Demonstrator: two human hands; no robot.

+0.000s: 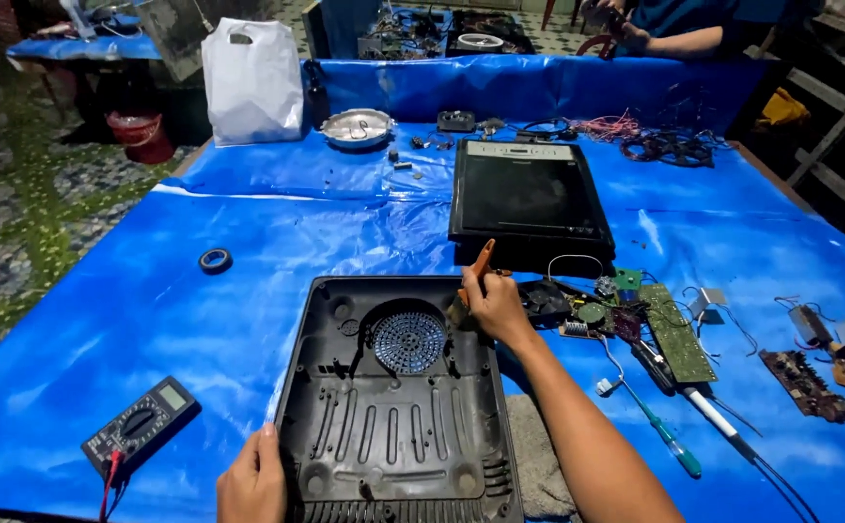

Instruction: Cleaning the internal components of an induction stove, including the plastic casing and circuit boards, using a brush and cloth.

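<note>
Directly before us on the counter [248,223] lies the black housing [393,407]; our left hand [253,479] grips its near-left edge, our right hand [493,305], clenching an orange-handled tool [481,261], works its far-right corner.

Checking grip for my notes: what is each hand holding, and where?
Right hand grips an orange-handled tool by its handle, tip hidden. Left hand holds the black plastic base shell at its near-left edge.
</note>
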